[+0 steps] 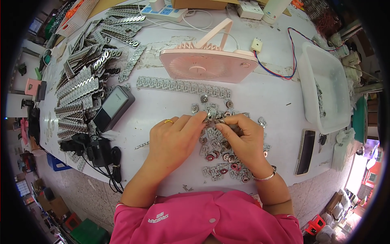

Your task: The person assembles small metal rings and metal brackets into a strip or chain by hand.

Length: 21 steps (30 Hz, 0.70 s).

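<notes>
My left hand (177,134) and my right hand (245,136) meet above the middle of the white table. Fingertips of both pinch a small metal part (209,120), mostly covered by the fingers. Under and around them lies a loose heap of small silvery metal parts (222,168), some with round discs and a few with reddish ones. Just beyond the hands, single round metal pieces (204,99) lie apart from the heap. Farther off, a long strip of joined metal parts (183,86) stretches across the table.
A pink fan (207,67) stands beyond the strip. Many metal strips (81,87) pile up at left, beside a dark box-shaped device (114,107) and black adapters (99,152). At right are a white plastic tub (325,89) and a phone (305,152). A power strip (164,13) lies far back.
</notes>
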Available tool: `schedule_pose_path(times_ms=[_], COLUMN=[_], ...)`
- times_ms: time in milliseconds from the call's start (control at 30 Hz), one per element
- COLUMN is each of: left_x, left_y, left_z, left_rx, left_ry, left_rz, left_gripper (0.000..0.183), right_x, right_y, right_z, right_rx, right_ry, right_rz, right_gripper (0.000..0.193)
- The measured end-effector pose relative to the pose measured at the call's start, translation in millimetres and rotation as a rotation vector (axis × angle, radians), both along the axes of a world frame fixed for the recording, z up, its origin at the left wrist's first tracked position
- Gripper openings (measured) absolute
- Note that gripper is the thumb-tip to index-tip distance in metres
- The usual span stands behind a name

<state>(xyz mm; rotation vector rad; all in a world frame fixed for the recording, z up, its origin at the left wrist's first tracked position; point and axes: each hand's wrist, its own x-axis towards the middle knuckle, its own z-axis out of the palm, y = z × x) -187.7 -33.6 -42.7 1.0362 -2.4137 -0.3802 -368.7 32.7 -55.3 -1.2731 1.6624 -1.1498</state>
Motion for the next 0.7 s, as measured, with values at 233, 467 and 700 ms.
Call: schedule_pose_path(times_ms=[233,467,700], left_x=[5,10,20], left_y=[-1,-2,-8], left_z=[1,3,13], left_rx=[0.213,0.303,0.606], left_ry=[-0.019,0.105,-0.004], left_rz=[-0.17,-0.128,-0.179], left_gripper=[0.03,0.022,0.018], right_x=[-12,-15,-20], right_y=[-1,-1,-2], right_z=[-2,3,11], right_rx=[-0.078,0.012,0.208], right_ry=[-0.032,-0.043,-0.318], right_rz=[0.065,0.204,0.285], right_gripper=[0.012,0.012,0.011])
